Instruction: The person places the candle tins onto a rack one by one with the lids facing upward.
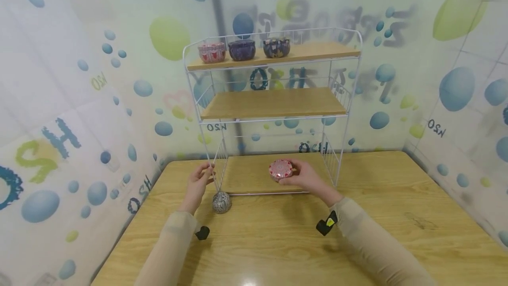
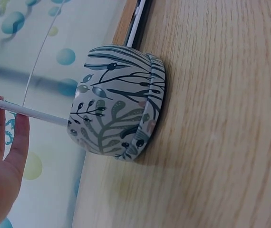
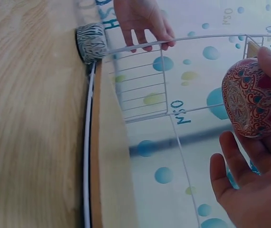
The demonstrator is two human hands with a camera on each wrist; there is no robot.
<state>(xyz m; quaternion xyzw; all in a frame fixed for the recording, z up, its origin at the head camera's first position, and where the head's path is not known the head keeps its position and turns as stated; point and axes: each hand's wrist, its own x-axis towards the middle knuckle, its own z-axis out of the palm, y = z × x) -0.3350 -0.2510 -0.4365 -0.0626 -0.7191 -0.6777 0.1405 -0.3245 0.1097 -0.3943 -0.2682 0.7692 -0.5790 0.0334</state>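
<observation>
In the head view my right hand (image 1: 304, 176) holds a small round tin (image 1: 281, 169) with a red-and-white pattern above the bottom shelf board. The right wrist view shows the thumb on one side of this red tin (image 3: 254, 99) and fingers on the other. My left hand (image 1: 197, 185) pinches the left front post (image 2: 40, 115) of a white wire rack. Just below that hand, a grey tin (image 1: 221, 202) with dark leaf patterns stands on the table, against the foot of the post. It fills the middle of the left wrist view.
The rack's top board (image 1: 317, 50) carries a pink tin (image 1: 212, 53), a dark blue tin (image 1: 241, 50) and a dark flowered tin (image 1: 276, 48) at its left and middle. Below are the middle board (image 1: 274, 102) and bottom board (image 1: 250, 173). A patterned wall sheet hangs behind the wooden table (image 1: 258, 242).
</observation>
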